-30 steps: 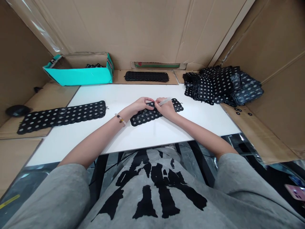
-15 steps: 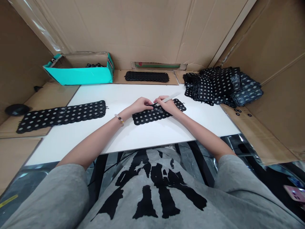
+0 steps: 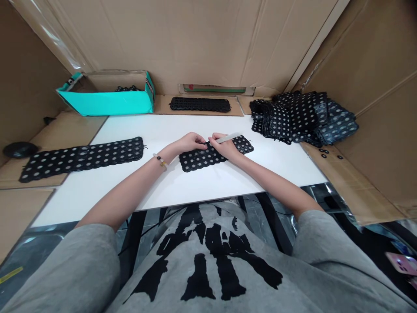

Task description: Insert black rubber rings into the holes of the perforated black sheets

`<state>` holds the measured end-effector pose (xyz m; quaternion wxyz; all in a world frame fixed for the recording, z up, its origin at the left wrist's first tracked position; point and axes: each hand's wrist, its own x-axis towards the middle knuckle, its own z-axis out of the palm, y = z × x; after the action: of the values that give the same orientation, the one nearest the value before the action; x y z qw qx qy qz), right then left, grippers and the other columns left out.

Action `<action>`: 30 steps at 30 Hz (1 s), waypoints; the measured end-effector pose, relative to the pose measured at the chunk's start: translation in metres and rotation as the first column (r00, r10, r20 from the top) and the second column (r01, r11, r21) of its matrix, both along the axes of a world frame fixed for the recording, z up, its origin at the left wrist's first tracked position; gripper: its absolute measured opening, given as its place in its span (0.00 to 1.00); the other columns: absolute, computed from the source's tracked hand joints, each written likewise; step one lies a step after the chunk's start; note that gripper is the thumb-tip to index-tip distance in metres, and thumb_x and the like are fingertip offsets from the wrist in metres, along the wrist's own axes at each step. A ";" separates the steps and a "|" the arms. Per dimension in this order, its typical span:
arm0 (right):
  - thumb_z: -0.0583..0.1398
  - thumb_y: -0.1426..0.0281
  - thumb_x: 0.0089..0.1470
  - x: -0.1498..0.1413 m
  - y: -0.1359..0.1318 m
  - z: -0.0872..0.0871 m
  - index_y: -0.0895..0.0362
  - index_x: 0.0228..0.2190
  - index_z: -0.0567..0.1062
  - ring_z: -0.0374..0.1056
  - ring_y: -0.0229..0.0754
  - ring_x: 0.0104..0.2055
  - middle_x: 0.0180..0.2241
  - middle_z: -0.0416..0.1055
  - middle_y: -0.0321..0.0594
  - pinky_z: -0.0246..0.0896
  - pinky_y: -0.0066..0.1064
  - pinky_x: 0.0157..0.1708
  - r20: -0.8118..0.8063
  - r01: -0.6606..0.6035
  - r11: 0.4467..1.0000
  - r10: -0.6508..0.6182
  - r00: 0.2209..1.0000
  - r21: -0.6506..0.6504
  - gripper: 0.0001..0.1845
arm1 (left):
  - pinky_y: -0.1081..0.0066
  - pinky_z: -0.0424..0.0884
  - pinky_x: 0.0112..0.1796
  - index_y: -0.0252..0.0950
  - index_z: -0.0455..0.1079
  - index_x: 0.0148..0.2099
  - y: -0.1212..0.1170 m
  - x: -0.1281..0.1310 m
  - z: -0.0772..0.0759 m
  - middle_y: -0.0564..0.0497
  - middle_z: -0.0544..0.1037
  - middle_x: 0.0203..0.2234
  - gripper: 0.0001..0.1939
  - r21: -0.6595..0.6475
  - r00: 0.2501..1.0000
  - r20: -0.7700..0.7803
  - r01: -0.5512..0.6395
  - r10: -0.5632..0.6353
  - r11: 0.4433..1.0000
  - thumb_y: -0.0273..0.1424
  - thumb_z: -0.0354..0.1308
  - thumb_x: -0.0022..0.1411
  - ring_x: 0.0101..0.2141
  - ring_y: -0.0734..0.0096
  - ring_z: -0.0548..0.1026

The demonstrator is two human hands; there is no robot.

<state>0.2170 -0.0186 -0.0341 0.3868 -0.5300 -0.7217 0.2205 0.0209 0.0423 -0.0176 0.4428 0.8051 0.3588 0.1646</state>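
Left hand [image 3: 192,142] sits narrow, fingers pressing on the top edge of a black perforated strip [image 3: 203,158], seemingly pinning it so it can't slide. Right hand [image 3: 225,147] is closed around a white pen-shaped tool [image 3: 229,138], tip down at the strip, hidden by fingers. Strip lies flat mid-worktop [image 3: 195,191], within reach. Longer strip [image 3: 81,158] lies left, apart; stacked strips [image 3: 293,115] sit right on cardboard, off the work area.
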 end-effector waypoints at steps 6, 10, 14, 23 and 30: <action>0.54 0.62 0.64 -0.006 0.001 -0.004 0.52 0.22 0.56 0.57 0.42 0.30 0.23 0.62 0.36 0.46 0.34 0.33 0.213 0.061 0.996 -0.075 0.974 0.071 0.20 | 0.66 0.65 0.39 0.37 0.79 0.32 0.002 0.000 0.004 0.52 0.79 0.27 0.17 -0.096 0.998 -0.043 0.051 -0.055 0.994 0.46 0.67 0.47 0.31 0.64 0.72; 0.54 0.62 0.65 -0.005 0.001 -0.002 0.52 0.22 0.57 0.58 0.41 0.30 0.23 0.62 0.35 0.48 0.34 0.33 0.176 0.032 0.998 -0.041 0.984 0.056 0.20 | 0.66 0.66 0.41 0.38 0.79 0.33 -0.004 0.000 0.009 0.51 0.80 0.29 0.16 0.000 0.993 -0.078 0.086 -0.086 0.996 0.45 0.69 0.47 0.35 0.61 0.74; 0.54 0.61 0.63 0.003 0.002 0.000 0.52 0.21 0.58 0.57 0.39 0.29 0.22 0.60 0.33 0.50 0.33 0.33 0.038 -0.078 0.997 0.077 0.996 0.013 0.20 | 0.67 0.67 0.40 0.37 0.77 0.35 -0.013 0.003 0.008 0.50 0.80 0.30 0.17 0.133 0.996 -0.088 -0.002 0.014 0.991 0.41 0.71 0.45 0.36 0.59 0.74; 0.55 0.62 0.58 0.009 0.006 -0.011 0.54 0.22 0.66 0.62 0.39 0.31 0.24 0.65 0.34 0.55 0.32 0.35 -0.093 -0.122 0.992 0.119 0.989 -0.033 0.15 | 0.64 0.69 0.48 0.36 0.75 0.46 -0.012 0.006 0.001 0.46 0.82 0.42 0.28 0.086 0.990 -0.041 -0.131 0.135 0.988 0.36 0.73 0.40 0.45 0.55 0.77; 0.55 0.61 0.60 0.004 0.000 -0.008 0.53 0.20 0.59 0.57 0.38 0.28 0.22 0.58 0.32 0.51 0.33 0.32 -0.031 -0.098 0.995 0.097 0.995 -0.024 0.18 | 0.61 0.68 0.54 0.37 0.78 0.47 -0.010 0.007 -0.002 0.46 0.84 0.43 0.27 -0.140 0.990 0.055 -0.122 0.131 0.983 0.33 0.71 0.41 0.47 0.55 0.78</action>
<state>0.2210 -0.0182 -0.0421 0.3796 -0.4958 -0.7379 0.2562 0.0275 0.0320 -0.0201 0.4964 0.7430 0.4052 0.1933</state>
